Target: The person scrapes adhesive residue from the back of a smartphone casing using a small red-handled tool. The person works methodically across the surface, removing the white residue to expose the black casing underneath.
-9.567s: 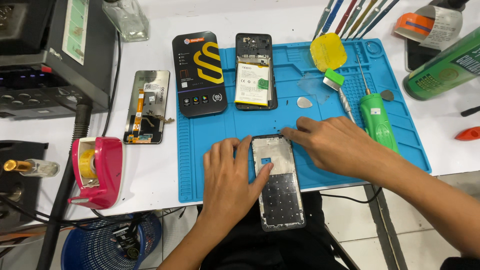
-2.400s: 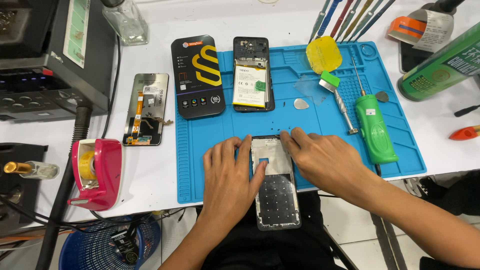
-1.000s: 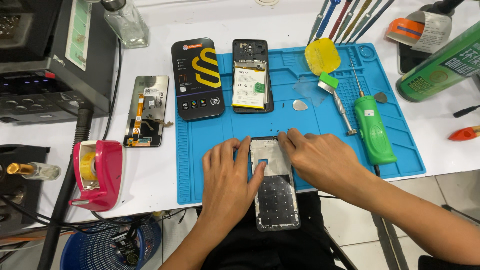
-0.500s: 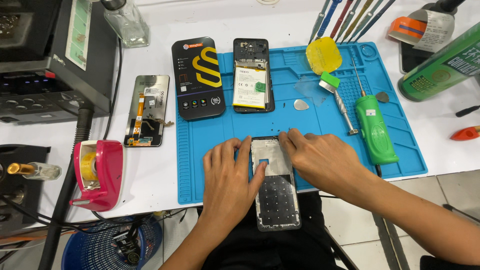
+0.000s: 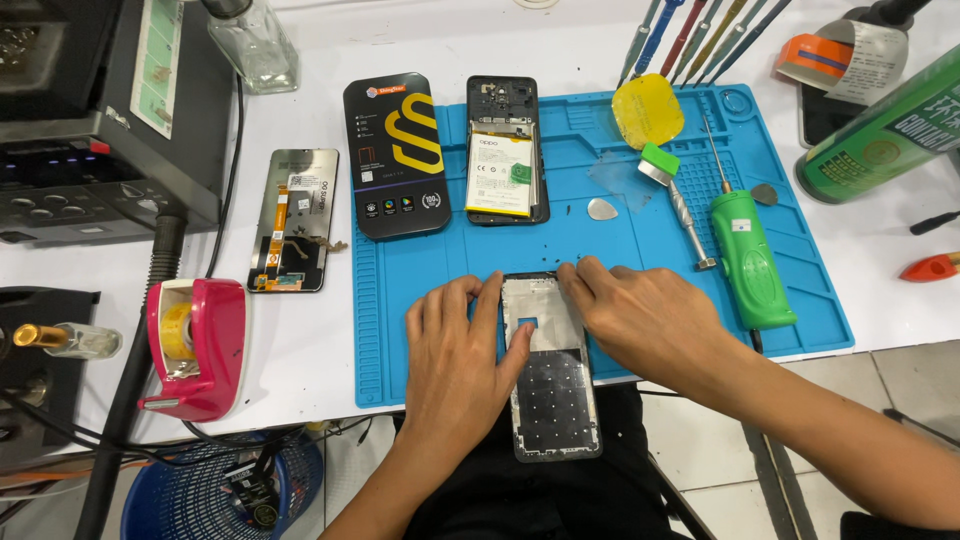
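The left hand (image 5: 455, 345) lies flat on the blue mat (image 5: 790, 300), its fingers spread. Its thumb presses on the phone frame (image 5: 550, 385), just left of it. The right hand (image 5: 650, 320) sits at the frame's 1 o'clock corner. Its fingers are pressed together on the top edge, pushing down more than pinching. The frame lies near the front of the desk (image 5: 320, 350). Its bottom half sticks out over the edge, above the person's lap.

At 12 o'clock from the frame is an open phone (image 5: 507, 150) with its battery showing. A black box (image 5: 395, 155) sits just left of that. At 9 o'clock on the desk sit a loose screen part (image 5: 293, 220) and a pink tape holder (image 5: 195, 345). At 3 o'clock lies a green electric screwdriver (image 5: 750, 255).

What could go wrong? The frame could tip and fall off the desk if the hands let go, because half of it hangs in the air. It looks thin, so pushing hard on one corner could bend it. Tiny black bits on the mat could get stuck under it.
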